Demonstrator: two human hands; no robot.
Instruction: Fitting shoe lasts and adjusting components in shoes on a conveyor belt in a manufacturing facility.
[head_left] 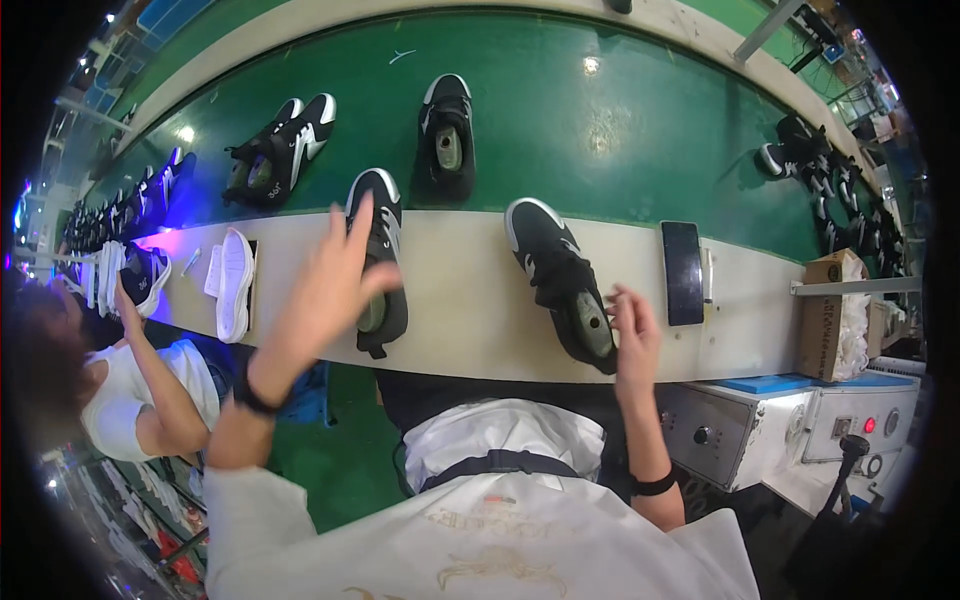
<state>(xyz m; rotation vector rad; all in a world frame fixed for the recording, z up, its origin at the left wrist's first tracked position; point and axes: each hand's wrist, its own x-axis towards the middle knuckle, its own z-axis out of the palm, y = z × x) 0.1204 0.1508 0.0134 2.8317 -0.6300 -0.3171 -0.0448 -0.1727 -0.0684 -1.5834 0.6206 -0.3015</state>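
Note:
Two black sneakers with white toe caps and soles lie on the pale bench in front of me. Over the left sneaker (383,310) hovers my left hand (335,280), open with its fingers spread, hiding part of that shoe's side; whether it touches the shoe I cannot tell. The right sneaker (553,260) lies with its toe pointing away and slightly left. Beside its heel is my right hand (635,335), its fingers loosely bent and apart, with nothing seen in them. Olive-green inserts show inside both shoe openings.
On the green belt (560,120) beyond stand a single black sneaker (447,140) and a pair (280,155). White soles (233,285) lie left, a dark phone-like slab (683,272) right, near a cardboard box (822,320). A co-worker (150,390) handles a shoe at left.

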